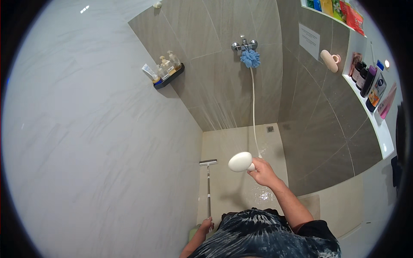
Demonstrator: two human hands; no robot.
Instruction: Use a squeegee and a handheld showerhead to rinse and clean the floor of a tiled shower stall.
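Observation:
My right hand (264, 173) is closed around the handle of a white shower head (240, 161), held out in front of me over the floor. Water sprays from it toward the far wall. A white hose (253, 103) runs from the shower head up to the chrome mixer tap (244, 44). At the lower left, my left hand (207, 225) grips the pole of a floor squeegee (209, 189). The squeegee's wide head (208, 162) rests on the floor near the left wall.
A blue bath puff (250, 58) hangs under the tap. Bottles stand on a black corner shelf (169, 77). More bottles line a white ledge (384, 136) at right. A square drain (270, 129) sits at the far floor edge. Wet patches shine on the floor (232, 189).

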